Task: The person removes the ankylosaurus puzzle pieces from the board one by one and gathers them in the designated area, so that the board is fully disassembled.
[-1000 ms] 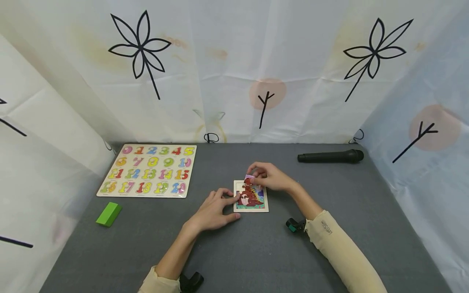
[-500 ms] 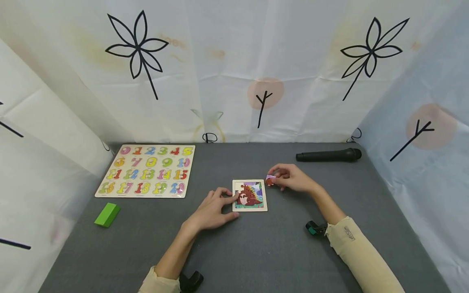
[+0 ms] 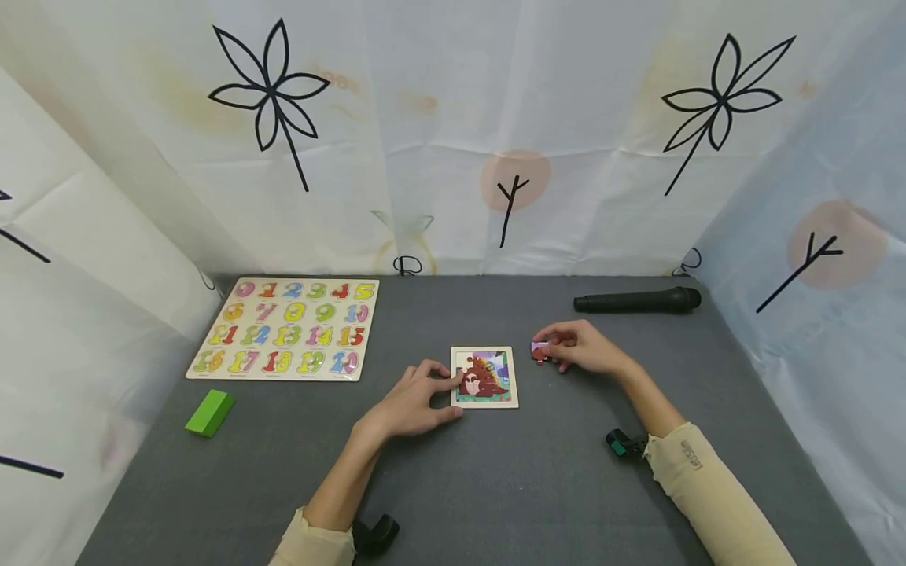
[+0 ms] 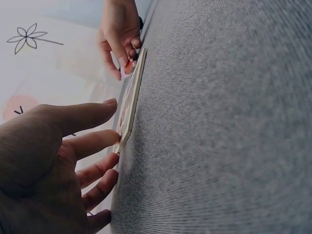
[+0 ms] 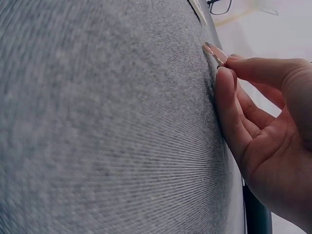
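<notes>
While hands (image 3: 412, 402) (image 3: 586, 347) flank the puzzle (image 3: 488, 381), left touching, piece (image 3: 539, 350) in right

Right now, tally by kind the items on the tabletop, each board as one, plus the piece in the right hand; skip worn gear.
Number board: 1
Picture puzzle: 1
Loose puzzle piece: 1
Green block: 1
Black microphone: 1
Total: 5

I am facing white cloth walls (image 3: 432, 47), printed flowers (image 3: 270, 92) and peach discs (image 3: 535, 189) showing beyond a grey tabletop (image 3: 510, 487).

Purple-and-red puzzle piece (image 3: 540, 351)
</notes>
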`<move>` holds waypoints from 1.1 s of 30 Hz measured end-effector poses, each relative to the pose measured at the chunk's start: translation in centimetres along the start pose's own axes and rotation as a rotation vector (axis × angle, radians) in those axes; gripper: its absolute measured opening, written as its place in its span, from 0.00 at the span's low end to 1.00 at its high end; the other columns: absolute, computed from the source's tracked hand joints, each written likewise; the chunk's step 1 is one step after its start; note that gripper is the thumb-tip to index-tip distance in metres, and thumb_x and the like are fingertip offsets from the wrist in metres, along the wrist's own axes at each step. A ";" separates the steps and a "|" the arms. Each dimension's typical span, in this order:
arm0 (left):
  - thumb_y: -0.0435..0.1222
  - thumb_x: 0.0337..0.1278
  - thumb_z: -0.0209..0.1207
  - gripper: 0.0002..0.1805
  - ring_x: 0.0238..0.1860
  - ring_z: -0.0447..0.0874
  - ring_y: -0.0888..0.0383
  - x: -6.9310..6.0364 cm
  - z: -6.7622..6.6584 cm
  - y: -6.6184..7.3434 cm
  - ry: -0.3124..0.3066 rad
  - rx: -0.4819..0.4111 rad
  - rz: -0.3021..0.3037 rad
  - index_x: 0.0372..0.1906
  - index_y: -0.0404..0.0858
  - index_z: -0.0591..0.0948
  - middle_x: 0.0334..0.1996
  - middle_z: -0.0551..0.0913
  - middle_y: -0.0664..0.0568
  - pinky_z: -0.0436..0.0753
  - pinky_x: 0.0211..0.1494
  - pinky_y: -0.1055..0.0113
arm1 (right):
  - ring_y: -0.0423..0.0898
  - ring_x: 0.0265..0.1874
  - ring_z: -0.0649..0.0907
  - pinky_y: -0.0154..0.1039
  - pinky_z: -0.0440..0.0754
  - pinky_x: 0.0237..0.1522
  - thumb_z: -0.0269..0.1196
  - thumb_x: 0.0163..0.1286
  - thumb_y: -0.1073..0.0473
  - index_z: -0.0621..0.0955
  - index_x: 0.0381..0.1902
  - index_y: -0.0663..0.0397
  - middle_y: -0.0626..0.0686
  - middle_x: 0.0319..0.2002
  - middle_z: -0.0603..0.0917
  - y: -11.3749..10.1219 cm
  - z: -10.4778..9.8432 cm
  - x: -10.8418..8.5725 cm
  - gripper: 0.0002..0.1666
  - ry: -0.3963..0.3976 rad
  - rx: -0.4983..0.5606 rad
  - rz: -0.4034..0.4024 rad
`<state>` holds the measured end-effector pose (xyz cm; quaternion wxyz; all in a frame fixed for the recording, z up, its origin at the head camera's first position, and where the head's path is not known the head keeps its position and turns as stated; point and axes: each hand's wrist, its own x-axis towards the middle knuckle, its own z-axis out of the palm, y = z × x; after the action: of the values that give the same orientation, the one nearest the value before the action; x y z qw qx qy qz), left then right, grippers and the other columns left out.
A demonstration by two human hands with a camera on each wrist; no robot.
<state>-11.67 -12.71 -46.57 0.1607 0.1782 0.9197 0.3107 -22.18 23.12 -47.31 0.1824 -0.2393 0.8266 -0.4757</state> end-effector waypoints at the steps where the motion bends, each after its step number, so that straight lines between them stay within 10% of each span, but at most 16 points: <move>1: 0.48 0.70 0.69 0.34 0.60 0.69 0.48 0.0 0.0 0.0 -0.003 0.000 0.001 0.78 0.47 0.77 0.69 0.74 0.47 0.75 0.65 0.47 | 0.40 0.29 0.85 0.38 0.89 0.31 0.64 0.79 0.68 0.85 0.60 0.69 0.68 0.41 0.89 0.0 0.0 0.0 0.16 0.004 -0.011 0.000; 17: 0.48 0.71 0.69 0.34 0.61 0.69 0.49 -0.1 0.2 -0.2 0.006 -0.016 -0.008 0.78 0.47 0.77 0.69 0.75 0.47 0.75 0.67 0.46 | 0.41 0.22 0.85 0.35 0.85 0.28 0.69 0.76 0.65 0.89 0.56 0.64 0.64 0.46 0.92 -0.5 0.9 0.2 0.14 0.134 -0.154 0.032; 33: 0.48 0.71 0.69 0.34 0.61 0.69 0.49 -0.1 0.1 0.0 0.006 -0.022 -0.008 0.78 0.46 0.77 0.68 0.74 0.47 0.75 0.67 0.46 | 0.43 0.23 0.84 0.35 0.83 0.27 0.68 0.77 0.65 0.87 0.57 0.69 0.66 0.44 0.88 -2.6 4.4 2.0 0.15 0.107 -0.044 -0.069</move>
<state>-11.59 -12.67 -46.58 0.1613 0.1717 0.9175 0.3205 -20.95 17.79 -47.29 0.1160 -0.2458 0.8366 -0.4757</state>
